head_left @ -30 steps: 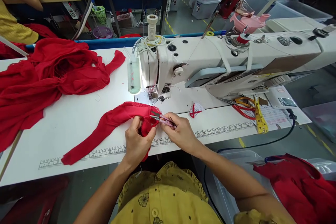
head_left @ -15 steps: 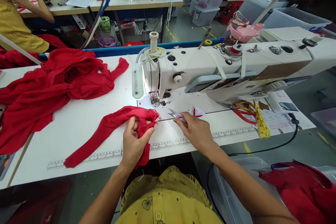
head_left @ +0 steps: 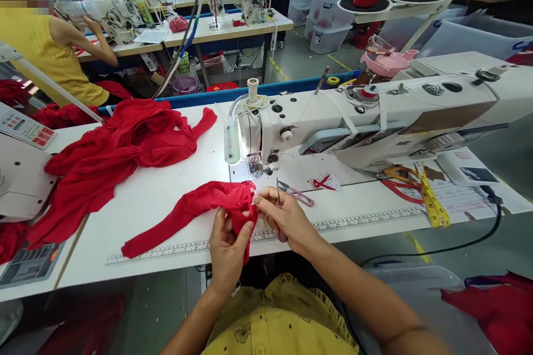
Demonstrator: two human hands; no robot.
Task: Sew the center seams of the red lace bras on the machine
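Observation:
My left hand point(head_left: 230, 244) is closed round the lower part of a red fabric piece point(head_left: 195, 199), which lies as a long strip across the white table. With thumb and forefinger pinched, my right hand point(head_left: 287, 216) holds the frayed right end of that fabric, where a small whitish bit shows at the fingertips. Pink-handled thread snips point(head_left: 297, 193) rest on the table just behind my right hand, partly covered by it. The sewing machine's needle area point(head_left: 256, 166) stands a little beyond the fabric.
A large red garment heap point(head_left: 137, 144) covers the left of the table. To the right lie a white-and-red scrap point(head_left: 327, 182), orange-handled scissors point(head_left: 400, 175) and a yellow measuring tape point(head_left: 431, 199). A plastic bin point(head_left: 416, 277) stands below right. Another person point(head_left: 62, 55) sits far left.
My right hand has let go of the snips, which now lie on the table, and has moved left to pinch the fabric's end. The view has shifted, showing more on the left.

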